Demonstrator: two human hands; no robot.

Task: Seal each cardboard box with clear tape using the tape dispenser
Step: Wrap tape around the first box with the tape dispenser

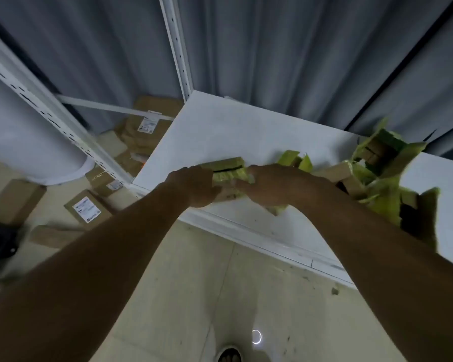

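A small cardboard box point(226, 165) with green-yellow flaps lies on the white table point(233, 131) near its front edge. My left hand point(196, 185) grips the box's left end. My right hand point(270, 182) grips its right side, fingers curled over the top. The frame is blurred, and no tape dispenser shows. The box's lower part is hidden behind my hands.
More open green-flapped boxes point(382, 163) crowd the table's right side. Sealed labelled cardboard boxes point(88, 209) lie on the floor at left, beside a white slotted rack post point(58, 124). Grey curtains hang behind. A foot point(229, 356) shows on the tiled floor below.
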